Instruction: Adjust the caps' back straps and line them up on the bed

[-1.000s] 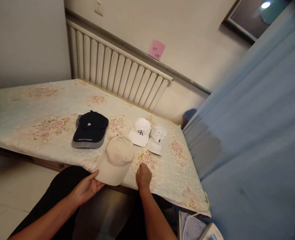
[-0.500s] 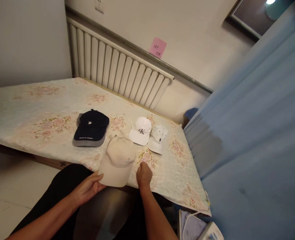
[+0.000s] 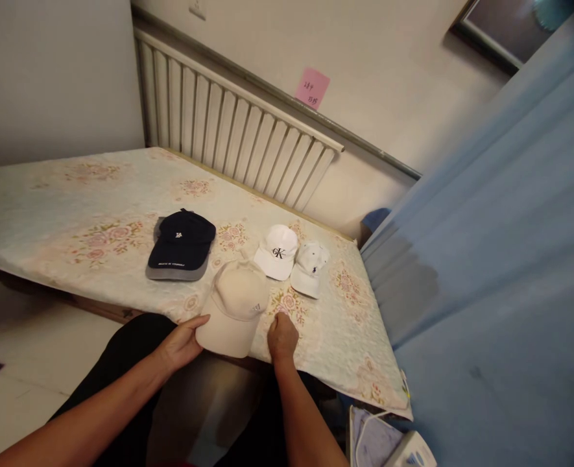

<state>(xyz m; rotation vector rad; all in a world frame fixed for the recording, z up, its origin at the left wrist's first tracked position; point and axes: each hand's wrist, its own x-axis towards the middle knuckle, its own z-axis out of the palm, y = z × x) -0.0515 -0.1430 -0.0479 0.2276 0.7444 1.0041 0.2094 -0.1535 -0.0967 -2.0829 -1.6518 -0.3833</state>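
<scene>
My left hand (image 3: 184,342) is closed on the brim edge of a beige baseball cap (image 3: 240,292), thumb on top. The cap has a small emblem on its front and lies partly over the near bed edge. To its right, my right hand (image 3: 283,337) rests in a loose fist, apart from the cap; whether anything is inside it is hidden. A navy cap (image 3: 184,237) with white lettering sits at the left, on top of a grey cap (image 3: 172,275). Beyond the beige cap are a white CK cap (image 3: 277,243) and another white cap (image 3: 310,261) with a small dark logo, side by side.
All the caps lie on a bed with a floral cover (image 3: 106,194). A radiator (image 3: 233,123) runs along the wall behind, below a pink note (image 3: 312,87). On the right hangs a blue curtain (image 3: 486,272). A pale appliance (image 3: 413,451) stands by the bed's near right corner.
The view has shifted slightly. My left hand and the beige cap's brim have come up a little and to the right. The right fist and the other caps stay where they were.
</scene>
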